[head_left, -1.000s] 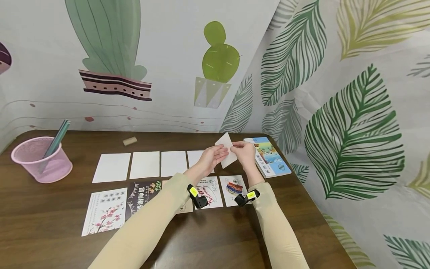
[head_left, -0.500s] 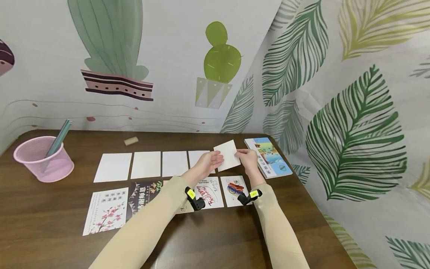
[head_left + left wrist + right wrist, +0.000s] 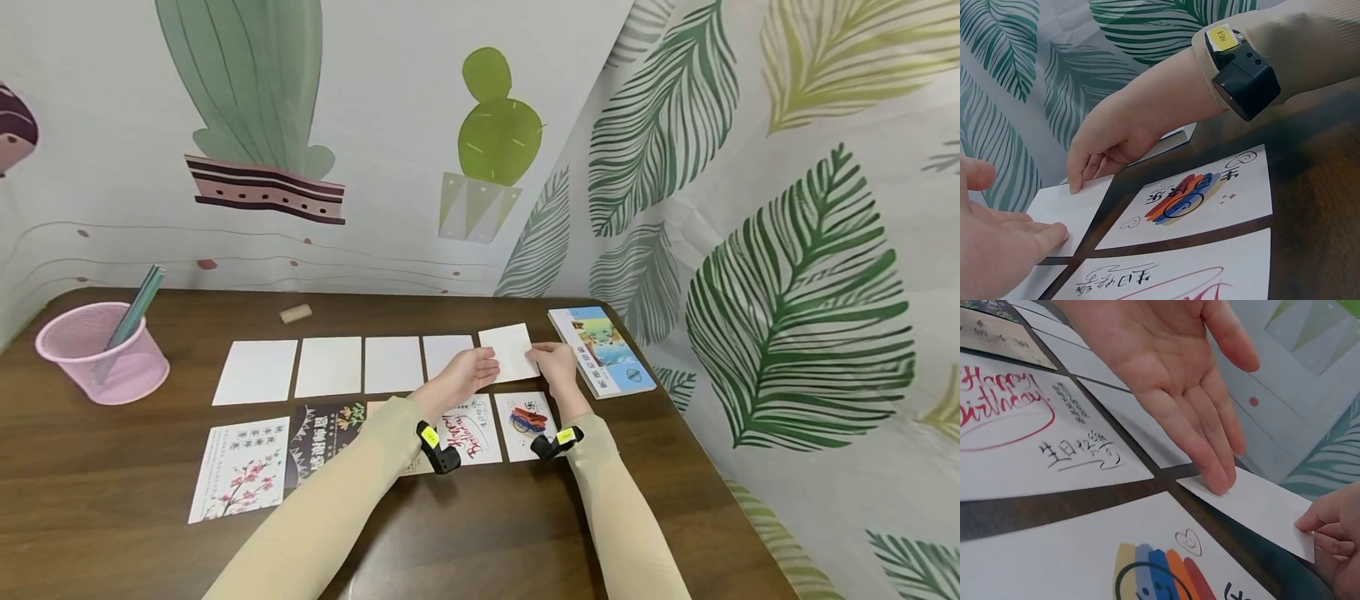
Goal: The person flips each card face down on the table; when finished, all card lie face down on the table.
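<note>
Pinched by the right hand [image 3: 555, 367] is a blank white rectangular paper card [image 3: 512, 350], touched also by the straight-fingered left hand [image 3: 461, 375]. Lowered and flattened since a second ago, it is judged nearly aligned with the row of blank white cards [image 3: 330, 367] left of the grip.

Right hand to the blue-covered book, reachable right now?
Likely yes: the right hand is right beside the book, with nothing visible between them. It's pinching the edge of a blank white card, though, so it would probably need to let go first.
</note>
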The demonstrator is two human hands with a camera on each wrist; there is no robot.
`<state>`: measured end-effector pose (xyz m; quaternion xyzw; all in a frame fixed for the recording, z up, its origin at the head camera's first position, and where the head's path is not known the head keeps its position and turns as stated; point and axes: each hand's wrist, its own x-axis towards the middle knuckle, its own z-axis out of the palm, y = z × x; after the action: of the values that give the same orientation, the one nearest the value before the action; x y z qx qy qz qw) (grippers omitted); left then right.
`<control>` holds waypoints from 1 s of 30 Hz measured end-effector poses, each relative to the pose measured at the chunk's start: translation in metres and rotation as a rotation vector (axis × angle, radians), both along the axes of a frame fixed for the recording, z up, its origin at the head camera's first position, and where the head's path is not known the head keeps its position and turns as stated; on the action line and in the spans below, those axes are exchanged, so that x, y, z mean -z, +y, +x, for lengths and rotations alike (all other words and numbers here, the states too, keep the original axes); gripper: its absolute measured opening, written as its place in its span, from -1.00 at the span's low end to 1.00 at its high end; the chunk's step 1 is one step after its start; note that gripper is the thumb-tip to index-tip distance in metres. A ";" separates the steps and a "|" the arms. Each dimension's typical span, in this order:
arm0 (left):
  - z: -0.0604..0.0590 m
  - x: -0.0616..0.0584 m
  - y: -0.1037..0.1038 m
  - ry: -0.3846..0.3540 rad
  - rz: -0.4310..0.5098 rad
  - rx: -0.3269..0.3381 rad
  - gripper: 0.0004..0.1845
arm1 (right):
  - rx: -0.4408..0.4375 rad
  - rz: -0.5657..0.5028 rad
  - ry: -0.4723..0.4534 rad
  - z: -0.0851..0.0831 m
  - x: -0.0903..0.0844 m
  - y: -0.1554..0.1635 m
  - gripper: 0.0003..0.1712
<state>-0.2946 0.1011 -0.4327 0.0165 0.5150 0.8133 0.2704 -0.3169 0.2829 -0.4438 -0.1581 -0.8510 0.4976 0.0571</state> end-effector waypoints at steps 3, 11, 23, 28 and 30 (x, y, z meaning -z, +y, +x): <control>0.000 0.001 0.000 0.000 -0.001 -0.005 -0.45 | -0.003 0.027 -0.010 0.000 0.000 0.001 -0.64; 0.000 0.002 0.001 -0.001 -0.011 -0.004 -0.46 | -0.020 0.028 0.006 0.002 0.001 0.006 -0.67; 0.000 0.010 -0.004 0.010 0.015 -0.006 -0.46 | -0.058 -0.004 0.055 0.005 -0.004 -0.003 -0.66; 0.010 -0.001 -0.022 0.061 0.022 0.002 -0.46 | -0.071 -0.016 0.087 0.013 -0.014 -0.024 -0.66; 0.015 -0.007 -0.037 0.092 -0.005 0.014 -0.46 | -0.090 -0.025 0.103 0.018 -0.018 -0.036 -0.67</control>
<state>-0.2799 0.0642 -0.4261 0.0567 0.5286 0.8085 0.2523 -0.2990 0.2468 -0.4259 -0.0945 -0.8470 0.5176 0.0763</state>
